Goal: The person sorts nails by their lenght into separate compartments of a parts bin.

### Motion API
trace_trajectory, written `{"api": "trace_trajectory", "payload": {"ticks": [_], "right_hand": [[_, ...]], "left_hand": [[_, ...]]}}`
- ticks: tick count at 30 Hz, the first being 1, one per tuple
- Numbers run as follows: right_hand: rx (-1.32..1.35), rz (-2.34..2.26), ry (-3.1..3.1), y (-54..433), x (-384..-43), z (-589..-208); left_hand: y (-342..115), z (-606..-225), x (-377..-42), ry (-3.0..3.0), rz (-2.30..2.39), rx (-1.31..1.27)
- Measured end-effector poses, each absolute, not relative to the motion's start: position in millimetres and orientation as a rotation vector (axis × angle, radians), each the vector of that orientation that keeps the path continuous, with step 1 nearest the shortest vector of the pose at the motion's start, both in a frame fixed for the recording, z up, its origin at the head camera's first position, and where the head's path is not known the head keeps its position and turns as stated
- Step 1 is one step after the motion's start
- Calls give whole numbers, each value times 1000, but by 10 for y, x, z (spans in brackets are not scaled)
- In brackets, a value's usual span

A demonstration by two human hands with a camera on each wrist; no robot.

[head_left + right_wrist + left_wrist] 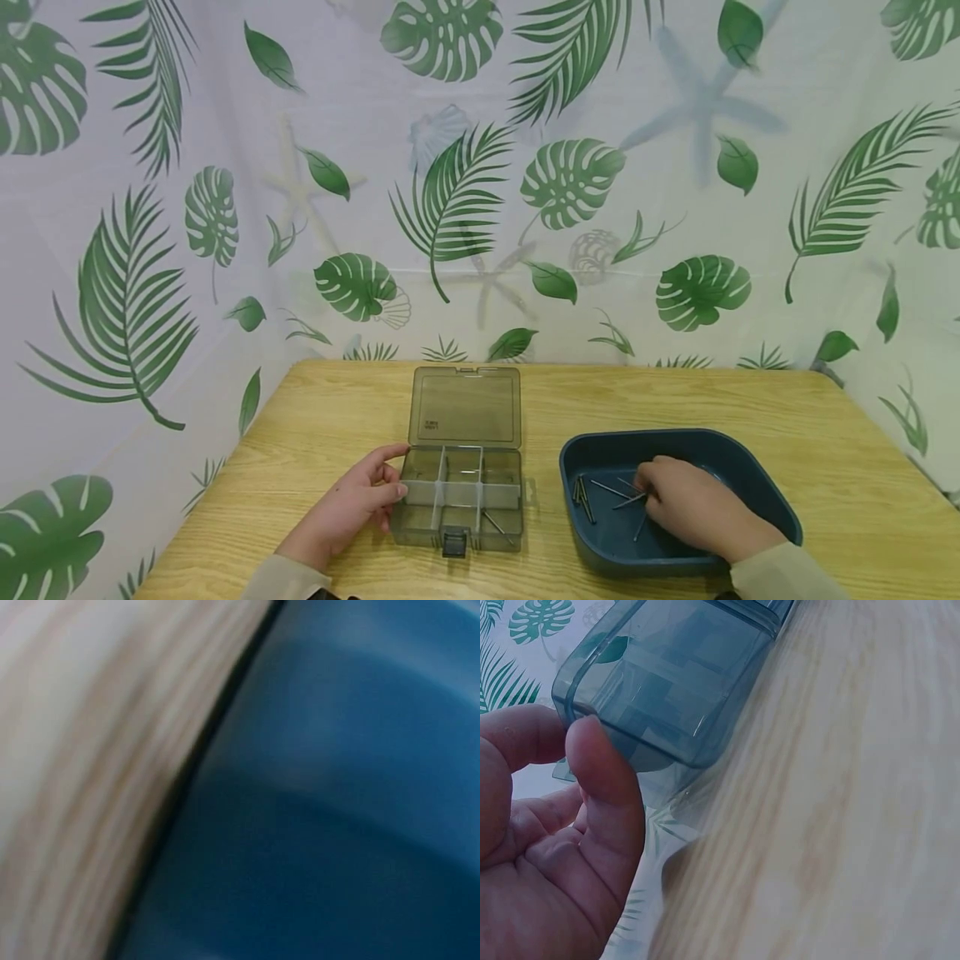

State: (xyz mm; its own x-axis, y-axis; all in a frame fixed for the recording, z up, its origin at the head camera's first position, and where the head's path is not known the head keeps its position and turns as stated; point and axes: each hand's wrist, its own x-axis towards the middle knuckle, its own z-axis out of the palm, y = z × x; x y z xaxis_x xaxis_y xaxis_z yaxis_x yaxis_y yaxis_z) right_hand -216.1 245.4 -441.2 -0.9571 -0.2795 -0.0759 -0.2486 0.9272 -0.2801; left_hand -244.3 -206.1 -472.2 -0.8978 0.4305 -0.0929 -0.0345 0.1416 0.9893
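Note:
My left hand (pixel 356 504) pinches the left side of a smoky clear compartment box (pixel 416 538), its thumb and a finger at the box's corner in the left wrist view. The box stands with its lid (pixel 465 407) folded back; one thin metal nail-like piece (pixel 497 525) lies in the front right compartment. My right hand (pixel 693 504) reaches down into a dark blue tray (pixel 611 554), fingers curled among several thin nail-like pieces (pixel 585 500). Its fingertips are hidden, and I cannot tell whether they grip one.
The wooden table (pixel 337 396) carries the box at left and the tray at right, with a gap between them. A dark latch (pixel 453 543) hangs on the box's front. Behind the table hangs a leaf-patterned cloth (pixel 487 208).

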Motion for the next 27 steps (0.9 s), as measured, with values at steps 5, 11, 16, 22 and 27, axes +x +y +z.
{"api": "trace_trajectory", "payload": {"ticks": [5,11,16,22,27], "right_hand": [[-418,-445,3014,2467,-2142,-4359],[-392,-526,3035,2478,-2136,-4280],[-386,-602,3036,2464,-2113,-4222],[-410,-678,3013,2363,-2095,-4094],[-481,-752,2979,2177,-2070,-3962]], "left_hand": [[-2055,-4733,-2443,2074,1809,379],[-2046,-4730,-2450,2072,1805,356],[-2045,-4733,-2457,2062,1806,356],[-2051,-4740,-2461,2051,1809,371],[-2065,-4743,-2461,2053,1811,367]]}}
